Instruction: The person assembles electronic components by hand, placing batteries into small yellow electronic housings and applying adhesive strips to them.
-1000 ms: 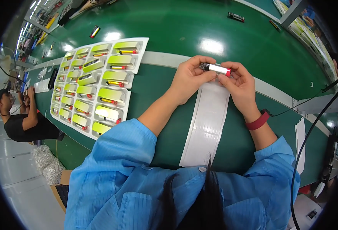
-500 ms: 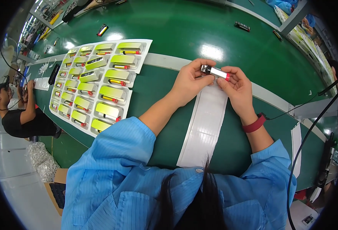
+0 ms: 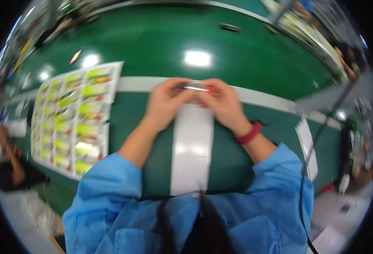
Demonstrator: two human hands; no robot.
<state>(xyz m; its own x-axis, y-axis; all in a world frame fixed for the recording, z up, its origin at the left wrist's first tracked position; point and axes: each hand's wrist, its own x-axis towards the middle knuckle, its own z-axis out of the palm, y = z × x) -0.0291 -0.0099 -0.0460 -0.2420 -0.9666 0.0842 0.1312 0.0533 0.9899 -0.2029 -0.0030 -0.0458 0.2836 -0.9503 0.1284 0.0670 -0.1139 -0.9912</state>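
A small stick-shaped flashlight (image 3: 197,88), black at one end, silver in the middle and red at the other, lies crosswise between my hands. My left hand (image 3: 164,103) pinches its black end with thumb and fingers. At the red end, my right hand (image 3: 225,103) closes round it in the same way. Directly below, a long white glossy sheet of strips (image 3: 191,152) lies on the green table, its far end partly covered by my fingers. Motion blurs the picture, so the flashlight's finer details cannot be made out.
To the left lies a white moulded tray (image 3: 117,72) with several yellow-green boxes and red-ended lights in its pockets. Beyond the pale rail runs a green belt (image 3: 148,46) with a few scattered lights. A co-worker (image 3: 15,169) is at far left. A black cable (image 3: 301,199) hangs at right.
The whole view has swung, so the tray, belt and table sit further left in the picture. The flashlight has turned more level and both hands still grip it.
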